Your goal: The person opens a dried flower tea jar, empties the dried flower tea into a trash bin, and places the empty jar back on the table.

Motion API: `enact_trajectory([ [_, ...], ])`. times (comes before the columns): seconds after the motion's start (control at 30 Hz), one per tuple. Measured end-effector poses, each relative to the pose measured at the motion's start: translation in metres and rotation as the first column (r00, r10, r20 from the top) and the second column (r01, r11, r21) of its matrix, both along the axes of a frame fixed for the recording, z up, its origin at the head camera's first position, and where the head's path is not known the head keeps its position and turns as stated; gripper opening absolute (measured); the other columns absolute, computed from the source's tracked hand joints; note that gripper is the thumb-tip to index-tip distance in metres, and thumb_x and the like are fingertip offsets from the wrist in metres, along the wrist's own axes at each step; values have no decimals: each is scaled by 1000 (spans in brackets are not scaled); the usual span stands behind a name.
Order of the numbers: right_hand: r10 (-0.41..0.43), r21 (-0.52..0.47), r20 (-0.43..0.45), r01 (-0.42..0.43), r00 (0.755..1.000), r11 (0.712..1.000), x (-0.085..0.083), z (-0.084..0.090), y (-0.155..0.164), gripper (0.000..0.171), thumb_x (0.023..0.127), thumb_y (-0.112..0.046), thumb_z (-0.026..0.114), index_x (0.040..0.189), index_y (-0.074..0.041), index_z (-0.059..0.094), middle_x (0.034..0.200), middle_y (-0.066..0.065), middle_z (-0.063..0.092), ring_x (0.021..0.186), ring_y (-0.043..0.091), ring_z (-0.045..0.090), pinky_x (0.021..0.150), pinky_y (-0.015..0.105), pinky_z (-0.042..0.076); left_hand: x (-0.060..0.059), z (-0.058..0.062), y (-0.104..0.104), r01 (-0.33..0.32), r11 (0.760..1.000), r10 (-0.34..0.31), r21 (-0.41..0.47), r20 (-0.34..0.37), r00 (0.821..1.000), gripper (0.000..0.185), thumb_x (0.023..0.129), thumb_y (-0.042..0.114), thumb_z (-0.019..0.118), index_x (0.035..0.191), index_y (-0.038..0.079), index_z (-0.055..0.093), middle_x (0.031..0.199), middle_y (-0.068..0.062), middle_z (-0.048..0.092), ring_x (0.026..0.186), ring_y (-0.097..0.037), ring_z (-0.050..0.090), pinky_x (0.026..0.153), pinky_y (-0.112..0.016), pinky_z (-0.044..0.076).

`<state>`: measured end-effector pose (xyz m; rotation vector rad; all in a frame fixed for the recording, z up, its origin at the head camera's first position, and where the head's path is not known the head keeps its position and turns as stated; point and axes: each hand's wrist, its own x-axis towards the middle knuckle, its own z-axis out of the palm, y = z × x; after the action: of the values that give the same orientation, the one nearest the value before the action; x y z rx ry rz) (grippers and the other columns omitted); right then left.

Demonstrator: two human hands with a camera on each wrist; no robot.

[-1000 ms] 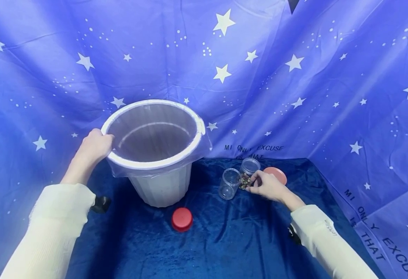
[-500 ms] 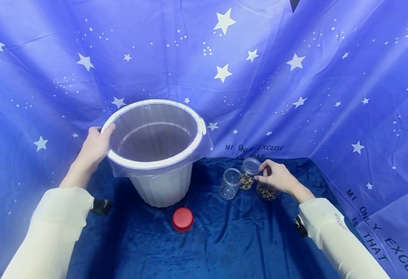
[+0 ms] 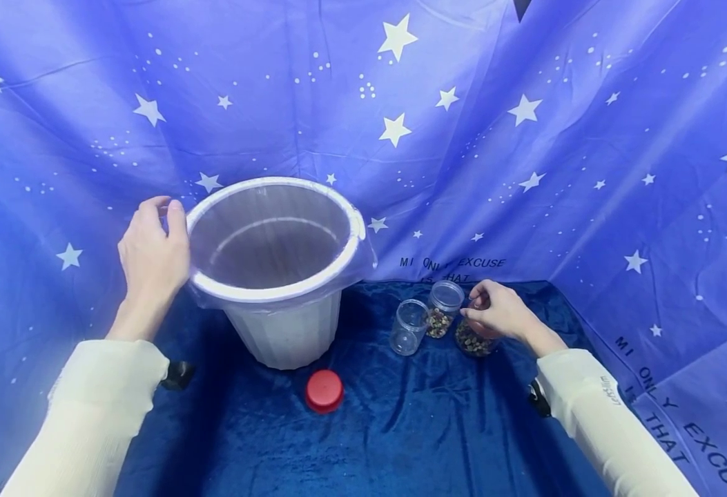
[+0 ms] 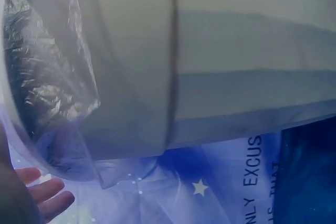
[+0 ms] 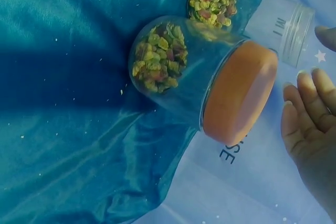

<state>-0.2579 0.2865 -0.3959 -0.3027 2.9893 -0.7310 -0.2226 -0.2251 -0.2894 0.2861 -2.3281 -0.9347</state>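
Lidded clear jar (image 5: 194,85): stood upright on the dark blue velvety cloth (image 3: 363,449), toward the far right, capped with an orange lid (image 5: 240,95) and partly filled with small yellow-green and reddish pieces (image 5: 160,59). Saw the right hand (image 3: 502,310) over it in the head view, hiding most of the lid; made out, from the right wrist view, relaxed, slightly bent fingers near the lid but apart from it. Found a second clear jar (image 3: 446,297) close beside it on the left, with a threaded neck and a similar mix at the bottom, then a third clear jar (image 3: 408,330), see-through to the base. Could not tell touching from nearly touching among the three. Noticed the left hand (image 3: 154,248) just beside the left rim of the white waste bin (image 3: 288,335), with loosely extended fingers; could not tell about contact there. Saw the bin upright, left of the jars, lined with clear plastic (image 4: 52,87) folded over the edge. Spotted a red lid (image 3: 324,390) on the cloth near the bin's base. Noted cream sleeves (image 3: 105,393) on both arms and, behind everything, a blue-violet curtain (image 3: 462,172) with white stars and black lettering.
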Motion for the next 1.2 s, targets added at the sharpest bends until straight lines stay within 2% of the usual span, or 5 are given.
enact_trajectory([
  [0.23,-7,-15,12,7,1000,1000,-2,2,5,47,88,-23,70,122,4,55,110,22,65,102,34,64,91,52,49,5,8,6,66,991,-69,-112,-23,997,57,102,42,31,138,4,53,135,-25,57,129,-44,48,110,-60,27],
  [0.47,-16,-2,37,16,999,1000,-6,2,9,56,88,-25,71,130,5,50,118,26,61,108,39,61,93,54,48,16,16,40,204,937,-223,-283,-34,974,55,101,43,39,141,6,48,141,-23,52,133,-45,45,117,-65,15],
  [0.8,12,136,42,-17,999,991,-11,-6,0,76,85,-31,73,138,12,41,121,32,55,113,48,54,93,60,45,26,5,98,308,811,-393,-497,-75,916,56,94,45,49,136,8,54,136,-19,57,128,-39,52,114,-65,23],
  [1.03,16,229,25,-21,1000,973,-12,-11,-9,78,83,-38,73,137,11,45,121,31,55,119,51,48,98,63,38,33,-4,122,301,767,-473,-567,-182,862,52,92,44,52,131,9,58,128,-17,63,121,-34,57,112,-64,29],
  [1.2,-18,244,6,16,1000,970,-13,-18,-14,80,80,-38,75,138,8,45,118,28,59,117,48,50,93,61,35,35,-15,141,275,699,-534,-660,-225,815,52,89,44,54,125,8,60,125,-19,63,119,-35,59,108,-64,35],
])
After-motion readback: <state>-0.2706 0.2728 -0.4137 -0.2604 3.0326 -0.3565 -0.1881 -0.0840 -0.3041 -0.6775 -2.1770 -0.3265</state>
